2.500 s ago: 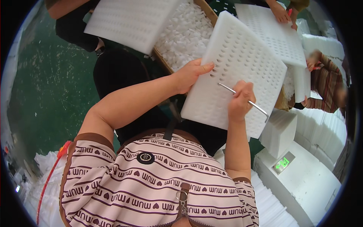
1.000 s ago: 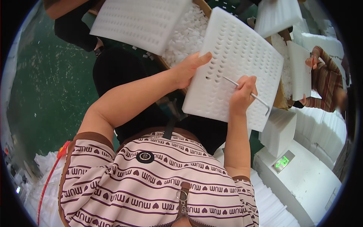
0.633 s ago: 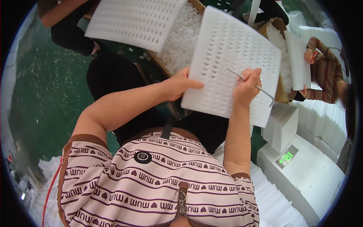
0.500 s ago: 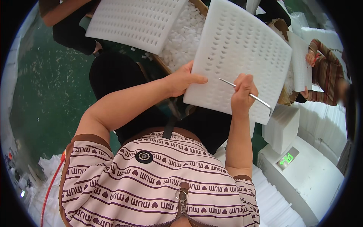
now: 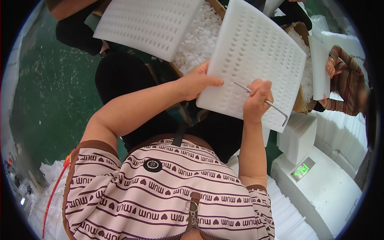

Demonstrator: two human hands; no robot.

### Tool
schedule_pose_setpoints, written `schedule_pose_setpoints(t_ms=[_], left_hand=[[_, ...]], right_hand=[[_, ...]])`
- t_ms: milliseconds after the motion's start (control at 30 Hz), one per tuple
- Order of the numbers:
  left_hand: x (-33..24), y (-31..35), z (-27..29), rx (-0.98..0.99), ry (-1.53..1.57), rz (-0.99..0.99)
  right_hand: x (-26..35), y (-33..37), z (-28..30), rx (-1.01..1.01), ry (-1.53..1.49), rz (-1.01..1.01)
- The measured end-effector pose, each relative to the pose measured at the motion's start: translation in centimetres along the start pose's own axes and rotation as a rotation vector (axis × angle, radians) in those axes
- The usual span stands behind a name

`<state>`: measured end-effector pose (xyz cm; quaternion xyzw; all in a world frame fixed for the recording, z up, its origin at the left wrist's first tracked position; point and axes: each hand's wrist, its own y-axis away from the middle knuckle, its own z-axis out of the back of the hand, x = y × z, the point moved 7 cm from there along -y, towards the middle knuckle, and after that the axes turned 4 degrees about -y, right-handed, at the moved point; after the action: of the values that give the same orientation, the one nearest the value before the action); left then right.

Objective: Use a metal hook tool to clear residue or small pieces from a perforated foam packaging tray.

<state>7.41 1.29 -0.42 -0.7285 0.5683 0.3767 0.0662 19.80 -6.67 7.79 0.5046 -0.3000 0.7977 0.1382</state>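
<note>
Fingers of the right hand [image 5: 256,102] clench a bent metal rod [image 5: 262,100], its tip on a white perforated foam sheet [image 5: 256,56]. The left hand [image 5: 196,82] grips that sheet's near left edge, thumb on top. The sheet tilts above a cardboard box [image 5: 218,6] heaped with small white foam plugs [image 5: 198,38]. Green floor [image 5: 52,96] lies open at left.

One view only: a head-worn fisheye camera looks steeply down the person's front. The striped brown-and-cream shirt [image 5: 168,196] fills the lower frame at closest range. Both forearms rise from there to the white perforated foam sheet [image 5: 256,64] at centre, near the lens. The dark green floor [image 5: 52,100] lies farthest, at left. Straight edges bow toward the black circular rim.
</note>
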Motion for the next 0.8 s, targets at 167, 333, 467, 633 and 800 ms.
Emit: schedule_pose_setpoints(t_ms=[167, 333, 467, 633, 800], left_hand=[[0.1, 0.1, 0.0, 0.001, -0.003, 0.009], [0.1, -0.2, 0.3, -0.019, -0.022, -0.014], [0.5, -0.1, 0.1, -0.011, -0.017, -0.013], [0.0, 0.1, -0.4, 0.038, -0.044, -0.07], [0.1, 0.1, -0.2, 0.021, -0.029, -0.054]], right_hand=[[1.0, -0.4, -1.9, 0.046, 0.169, 0.128], [1.0, -0.4, -1.2, 0.059, 0.2, 0.113], [0.3, -0.1, -0.5, 0.004, 0.039, 0.012], [1.0, 0.0, -2.1, 0.113, 0.398, 0.221], [-0.8, 0.1, -0.2, 0.035, 0.131, 0.037]])
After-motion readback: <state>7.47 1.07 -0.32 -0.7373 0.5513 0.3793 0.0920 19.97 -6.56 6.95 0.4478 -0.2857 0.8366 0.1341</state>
